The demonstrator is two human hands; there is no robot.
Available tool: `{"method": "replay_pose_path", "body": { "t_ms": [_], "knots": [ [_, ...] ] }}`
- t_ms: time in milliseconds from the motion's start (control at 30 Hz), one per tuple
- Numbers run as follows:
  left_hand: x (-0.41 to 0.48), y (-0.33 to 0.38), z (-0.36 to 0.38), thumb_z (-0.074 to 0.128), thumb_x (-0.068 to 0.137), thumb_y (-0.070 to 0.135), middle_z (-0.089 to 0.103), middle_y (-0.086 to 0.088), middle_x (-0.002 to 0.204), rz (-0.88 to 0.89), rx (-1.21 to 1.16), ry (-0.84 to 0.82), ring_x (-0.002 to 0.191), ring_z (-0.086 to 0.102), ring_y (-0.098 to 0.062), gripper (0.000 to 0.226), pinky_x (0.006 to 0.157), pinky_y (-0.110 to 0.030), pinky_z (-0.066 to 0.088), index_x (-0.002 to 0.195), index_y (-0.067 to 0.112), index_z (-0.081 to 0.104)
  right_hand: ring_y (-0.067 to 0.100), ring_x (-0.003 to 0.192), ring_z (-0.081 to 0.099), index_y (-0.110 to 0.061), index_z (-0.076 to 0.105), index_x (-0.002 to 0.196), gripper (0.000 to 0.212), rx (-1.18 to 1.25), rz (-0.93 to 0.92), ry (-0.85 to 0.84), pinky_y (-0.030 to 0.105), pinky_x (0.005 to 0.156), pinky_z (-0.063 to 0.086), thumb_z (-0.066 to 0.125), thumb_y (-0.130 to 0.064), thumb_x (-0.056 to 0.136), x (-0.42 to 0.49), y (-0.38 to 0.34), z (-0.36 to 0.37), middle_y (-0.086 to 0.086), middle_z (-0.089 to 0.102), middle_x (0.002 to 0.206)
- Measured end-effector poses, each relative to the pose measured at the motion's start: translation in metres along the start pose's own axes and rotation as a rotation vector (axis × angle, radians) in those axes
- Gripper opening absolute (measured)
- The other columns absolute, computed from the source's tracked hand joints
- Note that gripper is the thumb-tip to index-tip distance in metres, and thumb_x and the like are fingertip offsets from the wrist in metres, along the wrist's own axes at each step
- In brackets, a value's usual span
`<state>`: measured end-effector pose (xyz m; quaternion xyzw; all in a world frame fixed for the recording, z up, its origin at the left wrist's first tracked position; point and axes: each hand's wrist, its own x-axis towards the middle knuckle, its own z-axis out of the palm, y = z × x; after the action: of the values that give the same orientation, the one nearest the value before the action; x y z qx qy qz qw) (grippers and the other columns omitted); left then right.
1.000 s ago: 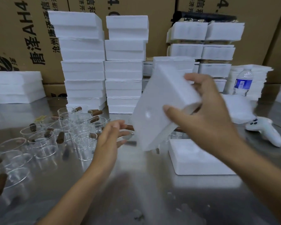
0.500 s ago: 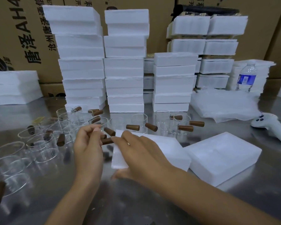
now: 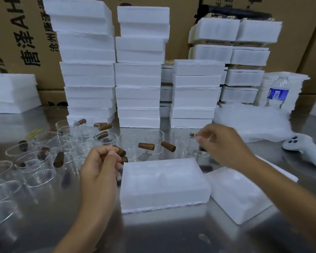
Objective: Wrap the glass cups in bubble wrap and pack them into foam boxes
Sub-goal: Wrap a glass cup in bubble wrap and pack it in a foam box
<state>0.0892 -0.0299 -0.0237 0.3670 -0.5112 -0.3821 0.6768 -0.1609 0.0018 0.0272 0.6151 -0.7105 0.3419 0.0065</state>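
Note:
Many clear glass cups (image 3: 154, 143) with brown handles stand on the steel table (image 3: 44, 216), from the left to the centre. In front of me lies an open foam box half (image 3: 164, 183), hollow side up, with the second half (image 3: 239, 196) tilted against its right side. My left hand (image 3: 100, 167) is curled round the brown handle (image 3: 121, 152) of a cup just left of the box. Beyond the box's far right corner, my right hand (image 3: 224, 145) pinches another cup (image 3: 181, 141) by its handle. A pile of bubble wrap (image 3: 254, 121) lies at the back right.
Tall stacks of white foam boxes (image 3: 139, 79) line the back, in front of cardboard cartons (image 3: 16, 33). Flat foam sheets (image 3: 11, 94) sit at the far left. A water bottle (image 3: 278, 92) stands at the right, with a white controller (image 3: 306, 148) lying nearer.
The foam box has been opened and laid down as two halves in front of me. Both hands have left it and reached to cups, left and right.

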Motion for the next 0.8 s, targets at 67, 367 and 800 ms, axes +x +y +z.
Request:
{"method": "replay_pose_path", "body": {
  "t_ms": [67,367,800],
  "knots": [
    [-0.001,0.000,0.002,0.050,0.094,0.006,0.062,0.013,0.060,0.015,0.007,-0.024,0.054,0.053,0.003,0.031,0.050,-0.010,0.045,0.073,0.025,0.062,0.007,0.077,0.054,-0.033,0.056,0.072,0.016,-0.101,0.115,0.023,0.028,0.067,0.041,0.060,-0.031,0.087,0.006,0.033,-0.008,-0.011,0.063,0.086],
    [-0.038,0.013,0.028,0.046,0.086,0.036,0.059,0.019,0.091,0.495,0.414,-0.492,0.087,0.055,0.002,0.012,0.077,-0.012,0.041,0.088,0.031,0.057,0.006,0.069,0.057,-0.027,0.070,0.085,0.008,-0.100,0.198,-0.117,0.025,0.064,0.043,0.070,-0.034,0.080,0.015,0.060,0.006,-0.012,0.064,0.075],
    [-0.099,0.011,0.136,0.048,0.076,0.052,0.058,0.015,0.064,0.875,1.013,-1.061,0.060,0.053,-0.001,0.026,0.059,-0.014,0.042,0.091,0.043,0.067,0.010,0.064,0.052,-0.030,0.065,0.082,0.016,-0.117,0.039,-0.114,0.025,0.057,0.036,0.054,-0.034,0.093,0.019,0.056,0.003,-0.011,0.056,0.065]
  ]
}}
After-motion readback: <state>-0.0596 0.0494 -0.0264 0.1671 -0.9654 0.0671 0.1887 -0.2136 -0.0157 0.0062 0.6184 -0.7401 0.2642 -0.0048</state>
